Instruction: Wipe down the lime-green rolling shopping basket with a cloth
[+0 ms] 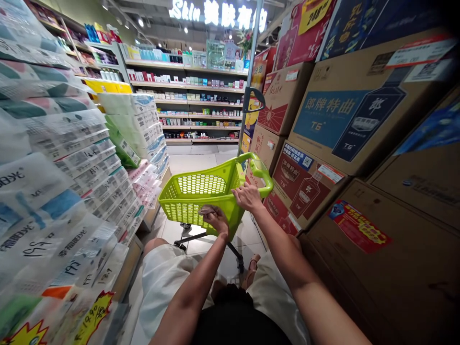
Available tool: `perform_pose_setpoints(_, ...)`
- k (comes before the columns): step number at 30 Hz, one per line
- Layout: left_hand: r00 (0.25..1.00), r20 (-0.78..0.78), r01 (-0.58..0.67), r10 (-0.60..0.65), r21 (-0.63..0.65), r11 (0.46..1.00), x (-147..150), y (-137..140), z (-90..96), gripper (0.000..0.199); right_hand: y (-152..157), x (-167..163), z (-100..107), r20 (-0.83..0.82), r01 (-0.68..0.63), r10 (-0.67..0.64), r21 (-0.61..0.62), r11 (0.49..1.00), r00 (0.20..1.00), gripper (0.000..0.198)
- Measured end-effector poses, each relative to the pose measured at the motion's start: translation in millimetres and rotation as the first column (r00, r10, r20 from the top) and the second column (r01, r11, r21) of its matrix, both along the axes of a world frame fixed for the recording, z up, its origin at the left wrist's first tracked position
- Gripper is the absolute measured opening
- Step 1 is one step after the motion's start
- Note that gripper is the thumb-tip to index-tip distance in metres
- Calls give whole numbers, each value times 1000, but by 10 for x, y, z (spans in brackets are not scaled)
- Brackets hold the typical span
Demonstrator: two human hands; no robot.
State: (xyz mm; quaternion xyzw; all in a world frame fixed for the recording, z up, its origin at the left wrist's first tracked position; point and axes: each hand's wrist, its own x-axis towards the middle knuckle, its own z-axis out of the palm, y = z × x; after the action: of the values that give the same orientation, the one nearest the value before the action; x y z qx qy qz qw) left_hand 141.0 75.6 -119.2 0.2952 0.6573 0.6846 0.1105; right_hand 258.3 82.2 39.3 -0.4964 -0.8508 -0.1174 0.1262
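Observation:
A lime-green plastic shopping cart [201, 184] stands in the aisle in front of me, turned sideways, with its handle [257, 167] at the right. My right hand [247, 195] is closed over the basket's near rim, just below the handle. Bunched in the fingers of my left hand [217, 219] is a small greyish-brown cloth [207, 209]. That hand is at the basket's near side wall, and whether the cloth touches the plastic I cannot tell. The cart's basket holds nothing that I can make out.
Stacked tissue packs [100, 167] line the left side on a low platform. Liquor cartons [323, 115] rise close on the right. A metal pole [247, 96] with a dark loop stands behind the cart. Shelves of cosmetics [187, 91] close off the far end.

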Motion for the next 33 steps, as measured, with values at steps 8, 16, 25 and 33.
perform_pose_setpoints(8,813,-521,318,-258,27,948,-352,18,143,49,32,52,20,-109,8,-7,14,1000,994,63)
perform_pose_setpoints(16,858,-514,-106,0,-178,978,-1254,-79,354,59,159,131,-75,-95,-75,84,88,993,992,52)
perform_pose_setpoints(25,691,-641,92,-334,-380,920,-1474,-125,595,61,377,439,-62,-33,-52,56,92,994,998,51)
perform_pose_setpoints(33,623,-693,69,-364,-415,907,-1440,-404,460,68,198,-376,-557,-109,-180,177,-22,983,978,40)
